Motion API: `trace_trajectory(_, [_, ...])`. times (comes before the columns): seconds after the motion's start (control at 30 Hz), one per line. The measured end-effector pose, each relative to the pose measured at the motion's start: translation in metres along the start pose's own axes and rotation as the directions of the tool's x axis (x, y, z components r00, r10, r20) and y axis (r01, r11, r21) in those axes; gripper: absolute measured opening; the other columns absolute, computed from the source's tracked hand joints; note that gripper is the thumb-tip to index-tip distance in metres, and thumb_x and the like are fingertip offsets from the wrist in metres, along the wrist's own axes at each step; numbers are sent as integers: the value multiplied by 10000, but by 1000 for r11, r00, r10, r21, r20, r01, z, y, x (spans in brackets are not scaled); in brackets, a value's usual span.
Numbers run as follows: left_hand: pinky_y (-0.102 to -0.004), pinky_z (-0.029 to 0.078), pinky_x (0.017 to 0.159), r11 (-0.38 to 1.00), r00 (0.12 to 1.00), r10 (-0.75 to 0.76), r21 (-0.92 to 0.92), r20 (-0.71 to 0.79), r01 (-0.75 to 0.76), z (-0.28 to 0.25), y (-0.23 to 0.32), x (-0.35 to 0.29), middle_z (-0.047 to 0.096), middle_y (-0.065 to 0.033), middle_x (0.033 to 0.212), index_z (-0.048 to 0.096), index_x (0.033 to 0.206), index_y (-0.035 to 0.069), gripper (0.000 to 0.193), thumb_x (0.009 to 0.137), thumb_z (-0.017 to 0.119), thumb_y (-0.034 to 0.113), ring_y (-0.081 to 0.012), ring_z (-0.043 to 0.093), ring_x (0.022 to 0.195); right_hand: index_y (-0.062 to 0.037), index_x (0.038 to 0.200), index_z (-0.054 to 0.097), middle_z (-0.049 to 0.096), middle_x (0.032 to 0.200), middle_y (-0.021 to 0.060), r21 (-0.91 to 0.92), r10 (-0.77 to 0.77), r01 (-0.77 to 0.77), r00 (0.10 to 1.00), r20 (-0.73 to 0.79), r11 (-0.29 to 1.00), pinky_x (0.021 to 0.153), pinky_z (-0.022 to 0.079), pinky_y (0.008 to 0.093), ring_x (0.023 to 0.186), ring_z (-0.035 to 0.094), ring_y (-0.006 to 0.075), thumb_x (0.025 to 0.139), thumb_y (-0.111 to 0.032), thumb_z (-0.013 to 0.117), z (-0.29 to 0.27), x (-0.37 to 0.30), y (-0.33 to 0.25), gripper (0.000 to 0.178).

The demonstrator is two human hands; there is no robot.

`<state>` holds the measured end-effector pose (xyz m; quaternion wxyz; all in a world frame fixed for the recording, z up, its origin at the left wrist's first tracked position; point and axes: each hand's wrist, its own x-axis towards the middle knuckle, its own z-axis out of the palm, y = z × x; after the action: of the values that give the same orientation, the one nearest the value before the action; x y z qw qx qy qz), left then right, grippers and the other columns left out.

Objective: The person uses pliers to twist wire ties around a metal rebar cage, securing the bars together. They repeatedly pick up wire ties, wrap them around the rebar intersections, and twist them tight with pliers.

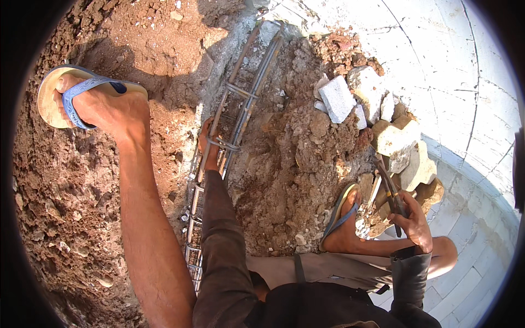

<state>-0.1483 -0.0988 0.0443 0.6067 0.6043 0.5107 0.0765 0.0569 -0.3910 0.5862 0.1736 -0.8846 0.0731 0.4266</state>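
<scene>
A long rebar cage (217, 116) of rusty bars and bent wire stirrups lies along the dirt trench, from the top middle down past my left arm. My left hand (206, 141) grips one of its bars beside a stirrup; the bar partly hides the fingers. Off to the right, my right hand (414, 223) is closed round the handles of a pair of pincers (389, 186), held above the rocks with the head pointing up and away from me. The pincers are apart from the cage.
Broken stones (402, 143) and a white block (337, 99) are piled on the right of the trench. Beyond them curves a pale paved surface (465, 109). My sandalled feet straddle the cage, the left on a rough dirt bank (65, 197), the right by the stones.
</scene>
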Motion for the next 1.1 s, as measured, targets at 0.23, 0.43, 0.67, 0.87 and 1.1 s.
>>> trace_trajectory(0.23, [-393, 521, 717, 999, 1000, 10, 37, 7, -10, 1, -8, 6, 716, -129, 936, 667, 1302, 173, 334, 971, 626, 178, -245, 648, 777, -10, 1197, 512, 613, 898, 194, -475, -585, 729, 682, 438, 493, 814, 472, 481, 929, 605, 397, 832, -67, 663, 135, 103, -105, 398])
trace_trajectory(0.43, [-426, 549, 732, 964, 976, 218, 162, -31, -210, -1, -4, 4, 749, -184, 1080, 644, 1343, 180, 380, 977, 575, 103, -297, 727, 903, 7, 1204, 571, 620, 982, 247, -736, -562, 642, 698, 444, 215, 868, 460, 522, 1040, 585, 414, 802, -71, 679, 238, 166, -127, 424])
trace_trajectory(0.67, [-428, 545, 723, 986, 1000, 6, 166, 24, -10, -2, -8, 1, 751, -171, 1056, 628, 1358, 215, 418, 964, 563, 93, -295, 726, 878, -16, 1150, 602, 628, 1039, 245, -785, -480, 610, 724, 495, 111, 927, 448, 487, 1082, 572, 387, 821, -70, 605, 195, 153, -127, 333])
trace_trajectory(0.87, [-348, 454, 660, 993, 1000, 19, 115, 3, -19, 0, -4, 4, 682, -74, 880, 663, 1313, 112, 351, 1050, 608, 338, -151, 585, 753, -15, 1200, 626, 629, 1096, 288, -746, -565, 666, 619, 545, 10, 993, 396, 579, 1141, 548, 431, 863, -96, 602, 244, 183, -143, 347])
trace_trajectory(1.1, [-452, 521, 652, 985, 996, 88, 152, -24, -84, -2, 4, 0, 734, -215, 946, 639, 1320, 225, 345, 992, 576, 138, -345, 724, 790, 5, 1239, 660, 620, 1279, 347, -749, -473, 652, 625, 621, -122, 1098, 260, 635, 1296, 456, 509, 943, -194, 562, 306, 230, -153, 371])
